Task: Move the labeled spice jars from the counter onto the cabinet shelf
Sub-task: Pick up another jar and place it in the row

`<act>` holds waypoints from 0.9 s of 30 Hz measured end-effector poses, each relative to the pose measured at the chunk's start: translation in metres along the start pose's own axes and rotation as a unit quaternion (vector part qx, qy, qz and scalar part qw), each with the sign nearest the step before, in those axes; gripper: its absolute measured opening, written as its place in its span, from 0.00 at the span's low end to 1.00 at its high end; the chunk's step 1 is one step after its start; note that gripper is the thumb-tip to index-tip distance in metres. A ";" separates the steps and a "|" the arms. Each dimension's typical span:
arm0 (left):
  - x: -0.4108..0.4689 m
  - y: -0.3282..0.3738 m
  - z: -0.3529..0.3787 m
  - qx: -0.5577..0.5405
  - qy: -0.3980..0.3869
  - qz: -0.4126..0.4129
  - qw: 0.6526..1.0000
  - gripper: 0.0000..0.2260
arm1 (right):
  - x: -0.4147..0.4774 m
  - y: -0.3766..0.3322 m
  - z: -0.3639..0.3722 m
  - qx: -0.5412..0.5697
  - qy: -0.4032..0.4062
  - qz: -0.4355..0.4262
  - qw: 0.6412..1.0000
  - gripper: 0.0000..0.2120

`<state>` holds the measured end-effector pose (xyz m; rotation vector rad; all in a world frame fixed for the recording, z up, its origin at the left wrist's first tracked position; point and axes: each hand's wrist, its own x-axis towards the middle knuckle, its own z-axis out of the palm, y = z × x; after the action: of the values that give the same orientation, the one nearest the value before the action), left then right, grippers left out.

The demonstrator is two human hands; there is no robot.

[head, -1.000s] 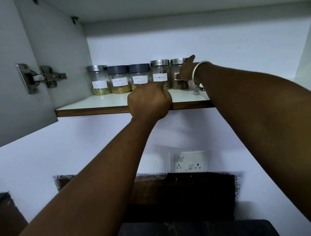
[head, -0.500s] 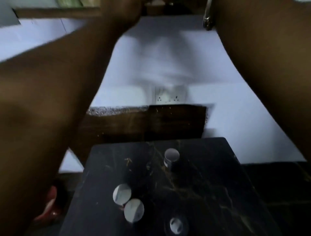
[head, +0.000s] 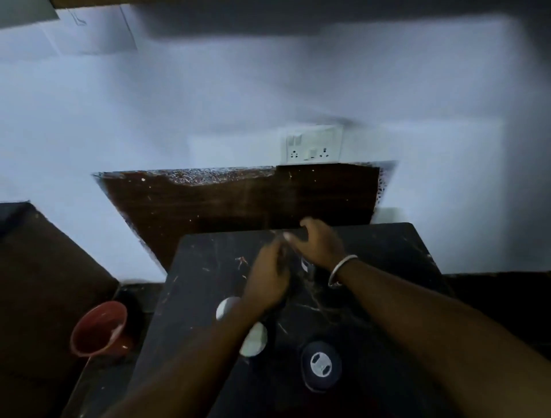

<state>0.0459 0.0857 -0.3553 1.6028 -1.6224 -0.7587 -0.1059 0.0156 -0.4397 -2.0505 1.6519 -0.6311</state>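
Both my hands are down over the black marble counter point(head: 396, 268). My right hand point(head: 316, 243), with a bangle on the wrist, arches with spread fingers over the far spice jar point(head: 306, 264), of which only a bit of white label shows. My left hand point(head: 268, 279) is curled just left of that jar; blur hides whether it touches. Two silver-lidded jars point(head: 225, 307) point(head: 255, 340) stand nearer, partly under my left forearm. A dark-lidded jar point(head: 320, 364) stands front right. Only the brown underside of the cabinet shelf point(head: 89, 2) shows at the top.
A red cup point(head: 98, 328) sits left of the counter on a lower ledge. A white wall socket point(head: 311, 144) is on the wall above a brown backsplash point(head: 238, 200). A dark block point(head: 35, 268) stands at the left.
My view swung down from the cabinet shelf to the counter. Both hands came off the shelf's jars and dropped to the far jar on the counter.
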 end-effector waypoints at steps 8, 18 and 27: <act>-0.106 -0.084 0.047 -0.019 -0.112 -0.039 0.993 0.30 | 0.034 0.041 0.036 -0.139 -0.254 0.123 0.949 0.46; -0.093 -0.096 0.040 -0.068 -0.082 -0.085 0.991 0.20 | -0.017 0.068 0.094 -0.170 -0.113 -0.027 0.979 0.23; -0.062 -0.067 0.032 -0.115 -0.073 -0.059 0.989 0.14 | -0.044 0.040 0.035 0.032 -0.239 0.017 0.970 0.30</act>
<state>0.0553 0.1418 -0.4340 1.5156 -1.4884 -1.1060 -0.1248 0.0526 -0.4950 -1.9284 1.3599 -0.1527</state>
